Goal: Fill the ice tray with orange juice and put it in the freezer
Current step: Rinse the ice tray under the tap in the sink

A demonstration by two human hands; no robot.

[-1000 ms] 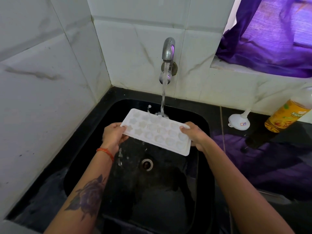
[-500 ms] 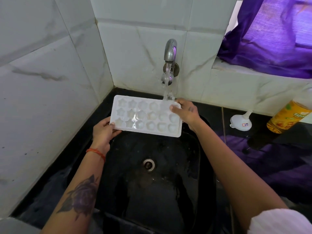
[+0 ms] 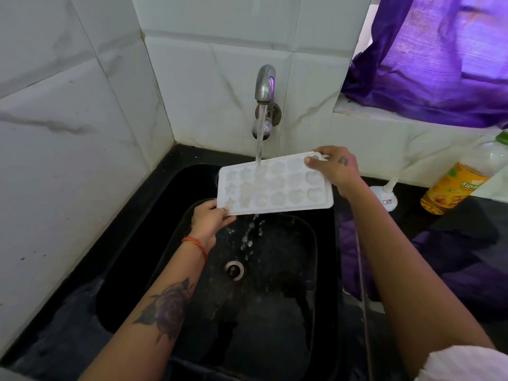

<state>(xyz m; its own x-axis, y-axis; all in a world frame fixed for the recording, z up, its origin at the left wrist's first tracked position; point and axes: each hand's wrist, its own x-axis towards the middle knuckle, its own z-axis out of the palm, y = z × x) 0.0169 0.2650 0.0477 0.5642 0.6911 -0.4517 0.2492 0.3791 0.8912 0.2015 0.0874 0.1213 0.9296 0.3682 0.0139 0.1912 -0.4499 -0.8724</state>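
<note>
A white ice tray (image 3: 277, 185) with star and heart moulds is held tilted over the black sink (image 3: 132, 257), under the running tap (image 3: 264, 86). Water strikes the tray's upper middle and spills off its near edge toward the drain (image 3: 234, 270). My left hand (image 3: 210, 222) grips the tray's near left corner. My right hand (image 3: 334, 167) pinches the far right corner, thumb on top. An orange juice bottle (image 3: 464, 182) with a green cap leans at the right on the black counter.
A small white funnel (image 3: 384, 195) lies on the counter (image 3: 428, 226) between sink and bottle. Purple cloth (image 3: 439, 59) hangs over the ledge at upper right. White marble tiles (image 3: 68, 149) wall in the sink's left and back.
The tray has shifted right and tilted, its right end raised. The water stream now falls on its middle and runs off the near edge. Both hands kept their corners.
</note>
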